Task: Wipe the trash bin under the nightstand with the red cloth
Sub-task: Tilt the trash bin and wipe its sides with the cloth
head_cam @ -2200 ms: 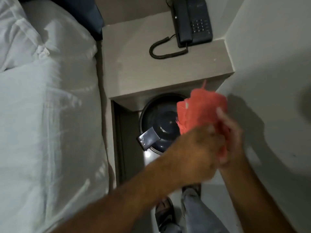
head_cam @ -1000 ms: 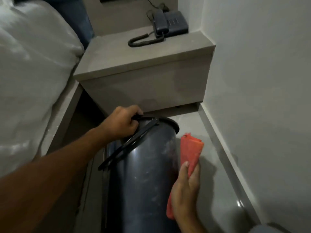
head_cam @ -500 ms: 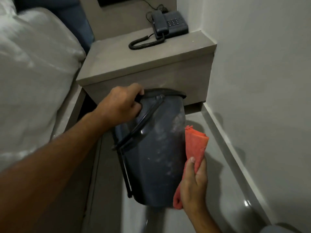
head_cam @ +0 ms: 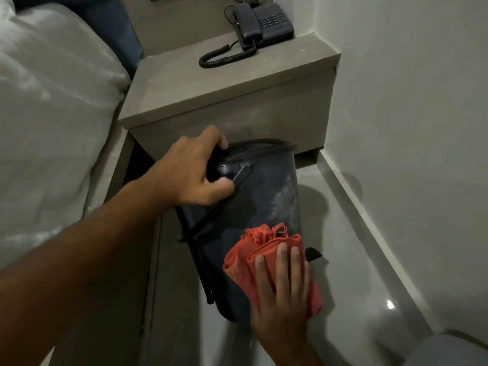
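The dark grey trash bin (head_cam: 266, 196) is out in front of the nightstand (head_cam: 237, 96), tilted with its lid end toward the nightstand and its base toward me. Dusty white smears show on its side. My left hand (head_cam: 195, 170) grips the bin's top rim by the lid. My right hand (head_cam: 284, 291) presses the folded red cloth (head_cam: 249, 257) flat against the bin's lower side. A thin black bar runs along the bin's left side, and a small black pedal sticks out at its right.
A dark phone (head_cam: 261, 22) with a coiled cord sits on the nightstand's back corner. The bed with white bedding (head_cam: 47, 114) fills the left. A white wall (head_cam: 412, 101) with a baseboard closes the right. Glossy grey floor (head_cam: 351, 273) lies between.
My right hand has slid the red cloth from the bin's right edge onto its lower front side. The bin has been lifted and tilted further out from under the nightstand.
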Demonstrator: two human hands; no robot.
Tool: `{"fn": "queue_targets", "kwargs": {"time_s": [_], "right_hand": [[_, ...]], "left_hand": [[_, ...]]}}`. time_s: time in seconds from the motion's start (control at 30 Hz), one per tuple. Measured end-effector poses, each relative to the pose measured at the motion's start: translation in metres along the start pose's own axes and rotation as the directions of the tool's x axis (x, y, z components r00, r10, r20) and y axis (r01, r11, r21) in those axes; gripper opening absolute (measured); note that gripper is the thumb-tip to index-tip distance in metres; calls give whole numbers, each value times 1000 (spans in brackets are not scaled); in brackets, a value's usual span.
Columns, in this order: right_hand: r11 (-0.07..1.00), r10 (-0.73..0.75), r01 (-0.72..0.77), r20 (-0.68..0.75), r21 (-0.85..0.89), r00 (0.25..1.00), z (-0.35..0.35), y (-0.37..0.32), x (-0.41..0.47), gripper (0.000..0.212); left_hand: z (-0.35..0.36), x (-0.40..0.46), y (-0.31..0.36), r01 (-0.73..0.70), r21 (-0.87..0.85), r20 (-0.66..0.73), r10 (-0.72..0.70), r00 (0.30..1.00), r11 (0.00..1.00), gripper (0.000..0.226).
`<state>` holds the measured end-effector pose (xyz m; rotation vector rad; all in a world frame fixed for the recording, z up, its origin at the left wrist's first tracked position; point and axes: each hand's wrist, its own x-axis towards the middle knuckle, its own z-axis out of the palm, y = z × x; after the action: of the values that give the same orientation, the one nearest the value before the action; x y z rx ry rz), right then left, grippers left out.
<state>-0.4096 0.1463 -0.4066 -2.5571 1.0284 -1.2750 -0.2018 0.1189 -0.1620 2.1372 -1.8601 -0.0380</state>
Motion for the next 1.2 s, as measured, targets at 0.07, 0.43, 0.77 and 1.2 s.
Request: {"fn": "queue_targets", "kwargs": {"time_s": [0.07, 0.43, 0.77, 1.2], "right_hand": [[999, -33, 32, -1, -37, 999, 7, -1, 3, 55], [993, 14, -26, 100, 117, 995, 6, -18, 0, 55], [812, 414, -429, 127, 396, 901, 8, -23, 161, 62], [811, -584, 570, 128, 130, 802, 6, -21, 127, 41]], "left_hand": [[0, 8, -1, 104, -21, 31, -104, 994, 994, 79], [11, -8, -9, 207, 109, -25, -205, 978, 972, 73], [16, -15, 4, 147, 130, -49, -141, 989, 981, 69], [16, -12, 21, 194, 175, 10, -199, 980, 965, 75]]}}
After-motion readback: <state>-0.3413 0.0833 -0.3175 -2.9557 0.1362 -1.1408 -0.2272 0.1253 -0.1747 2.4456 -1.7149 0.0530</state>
